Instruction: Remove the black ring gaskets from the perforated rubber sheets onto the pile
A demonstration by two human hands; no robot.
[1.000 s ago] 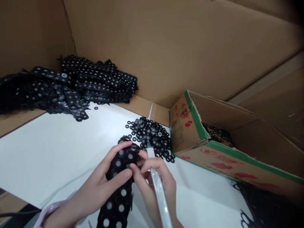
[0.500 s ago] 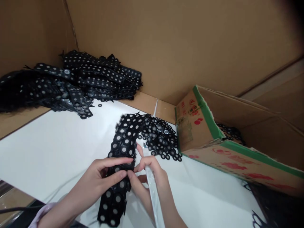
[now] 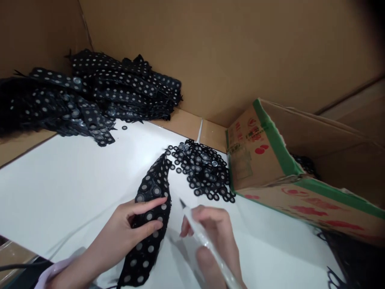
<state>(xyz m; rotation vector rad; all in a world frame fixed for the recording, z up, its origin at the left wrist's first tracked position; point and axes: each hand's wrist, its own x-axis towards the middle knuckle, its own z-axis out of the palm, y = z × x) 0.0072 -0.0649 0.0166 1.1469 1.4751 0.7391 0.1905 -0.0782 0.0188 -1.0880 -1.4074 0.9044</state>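
Observation:
A black strip (image 3: 150,249) with rows of pale round dots lies lengthwise on the white board. My left hand (image 3: 120,226) grips it, with thumb and forefinger spread over its top face and the other fingers hidden behind its left edge. To the right, my right hand (image 3: 222,235) is closed around a white pen-like tool (image 3: 201,233) with a dark pointed tip. That tip is just off the strip's right edge, apart from it. Beyond the strip is a loose heap of small black rings (image 3: 207,168), some with pale centres.
A large pile of black dotted strips (image 3: 120,88) lies at the back left. On the right stands an open cardboard box (image 3: 243,156) edged with green tape, black pieces inside. Cardboard walls (image 3: 210,52) enclose the white board (image 3: 75,180). One loose ring (image 3: 124,127) lies near the pile.
My right hand has let go of the strip and moved right and down with the tool, its tip now pointing at the strip. The strip's far end no longer covers part of the ring heap.

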